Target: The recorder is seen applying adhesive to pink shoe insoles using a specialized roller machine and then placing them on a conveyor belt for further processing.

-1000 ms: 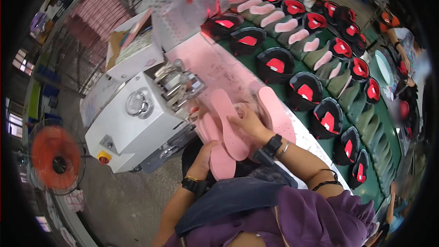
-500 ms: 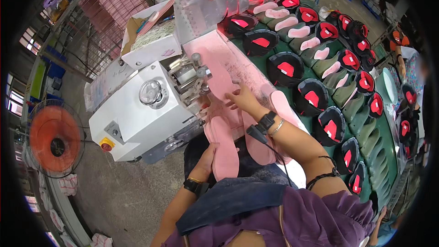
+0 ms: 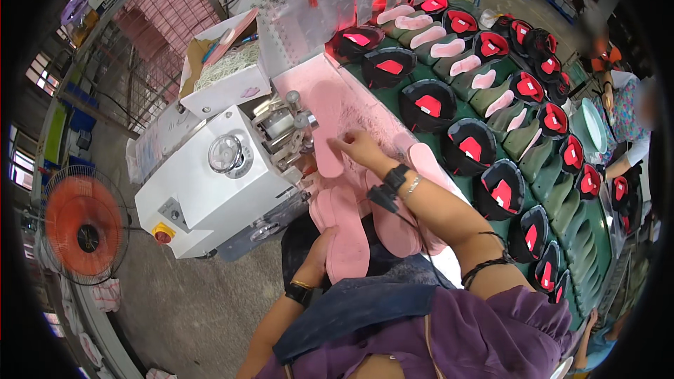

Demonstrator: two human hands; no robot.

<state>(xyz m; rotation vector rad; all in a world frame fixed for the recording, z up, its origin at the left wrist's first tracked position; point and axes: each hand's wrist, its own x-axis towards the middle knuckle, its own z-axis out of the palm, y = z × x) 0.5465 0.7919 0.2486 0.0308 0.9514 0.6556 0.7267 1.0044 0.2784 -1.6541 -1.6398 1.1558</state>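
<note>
My left hand grips a small stack of pink insoles by its left edge, over my lap. Above it, another pink insole lies along the roller head of a white machine. My right hand is closed, with thumb and fingertips pinched at the right edge of this insole's narrow part. The exact grip is partly hidden by the fingers. More pink insoles lie below my right wrist, beside the held stack.
A dust-covered pink work surface lies behind my right hand. On the right, a green table carries several rows of black-and-red shoe uppers and green lasts. A box of string stands behind the machine; an orange fan is at left.
The insole at the roller has swung, its near end moving left and closer to me. My right hand has gone from spread fingers to a pinch at its edge. The left hand still holds its stack.
</note>
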